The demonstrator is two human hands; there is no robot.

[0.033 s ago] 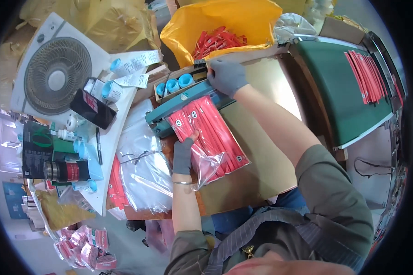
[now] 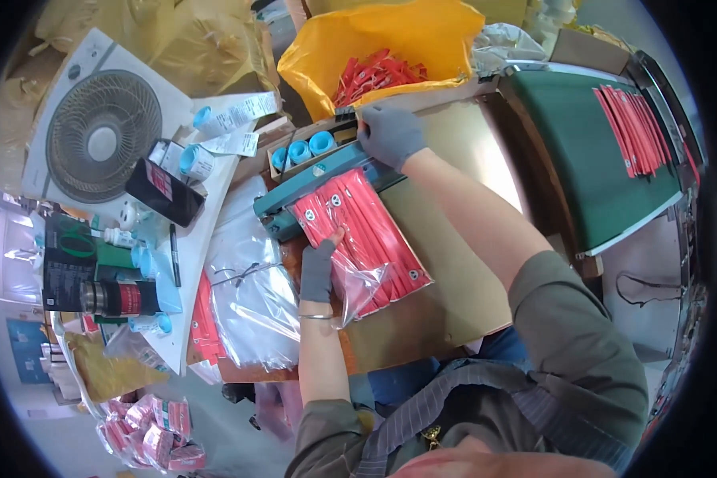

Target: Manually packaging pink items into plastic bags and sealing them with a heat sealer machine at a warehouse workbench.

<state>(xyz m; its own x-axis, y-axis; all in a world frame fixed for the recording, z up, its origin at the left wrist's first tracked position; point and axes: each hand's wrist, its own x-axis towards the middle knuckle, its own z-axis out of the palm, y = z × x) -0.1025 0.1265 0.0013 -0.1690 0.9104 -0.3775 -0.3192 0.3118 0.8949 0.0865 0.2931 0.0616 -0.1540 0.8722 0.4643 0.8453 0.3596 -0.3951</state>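
Note:
A clear plastic bag of long flat red packets lies slantwise before me. My left hand, in a grey fingerless glove, grips its left side, thumb on top. The bag's upper end sits at a blue hand-operated heat sealer, whose long arm is down; whether the film lies in the jaw is hidden. My right hand, also gloved in grey, is closed over the far right end of that arm, its fingertips mostly out of sight.
Clear empty bags are stacked at left, tied with a dark cord. Blue label rolls stand behind the sealer. A white side table holds a fan, phone and thermos. A yellow sack and green conveyor belt stand beyond.
The whole view has shifted very slightly. Both hands, the bag of red packets and the sealer arm keep their places.

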